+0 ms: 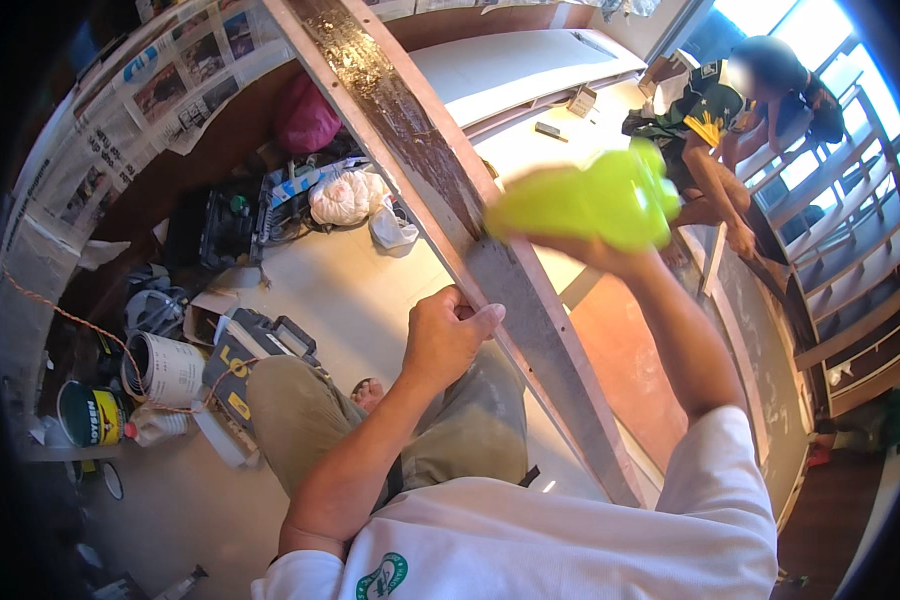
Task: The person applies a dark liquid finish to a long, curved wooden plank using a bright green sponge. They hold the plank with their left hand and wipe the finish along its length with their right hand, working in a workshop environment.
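A long narrow wooden frame piece with raised pale edges slants across the middle in front of me. Its far stretch carries a wet, shiny brown coating, while the nearer stretch looks dull grey. My left hand is closed on the near-side edge, thumb lying on the rim. Over the far-side edge, my right hand holds a lime-green container, tilted with its narrow end toward the coated channel. Motion smears the container, so its exact kind is unclear, and it hides most of the right fingers.
A person crouches at the right beside a slatted wooden frame. Left of my knees are paint cans, a tool case and plastic bags. A white panel lies beyond; an orange-brown board is under the frame piece's right side.
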### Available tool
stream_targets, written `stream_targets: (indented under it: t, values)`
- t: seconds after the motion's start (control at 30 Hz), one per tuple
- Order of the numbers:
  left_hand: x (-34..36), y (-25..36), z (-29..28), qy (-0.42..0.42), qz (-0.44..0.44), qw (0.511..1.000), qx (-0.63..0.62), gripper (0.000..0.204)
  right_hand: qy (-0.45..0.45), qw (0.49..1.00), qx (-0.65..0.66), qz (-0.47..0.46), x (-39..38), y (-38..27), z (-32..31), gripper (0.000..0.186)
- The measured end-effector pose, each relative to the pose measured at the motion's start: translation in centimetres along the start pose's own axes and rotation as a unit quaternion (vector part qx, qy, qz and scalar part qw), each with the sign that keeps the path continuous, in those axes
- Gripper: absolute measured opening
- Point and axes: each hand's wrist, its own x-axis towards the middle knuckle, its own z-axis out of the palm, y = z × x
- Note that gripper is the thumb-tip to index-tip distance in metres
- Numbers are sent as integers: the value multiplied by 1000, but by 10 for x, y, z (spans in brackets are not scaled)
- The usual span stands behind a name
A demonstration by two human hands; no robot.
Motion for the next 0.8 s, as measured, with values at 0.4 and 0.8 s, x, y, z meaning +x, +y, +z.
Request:
stream_targets:
  t: [0.4, 0.8]
  values:
    - [0, 3, 0, -12, 21, 999, -40, 28, 130, 985, 62, 96, 51, -18, -1, 17]
    - [3, 0, 4, -16, 18, 999, -32, 30, 64, 992, 91, 68, 32, -11, -13, 30]
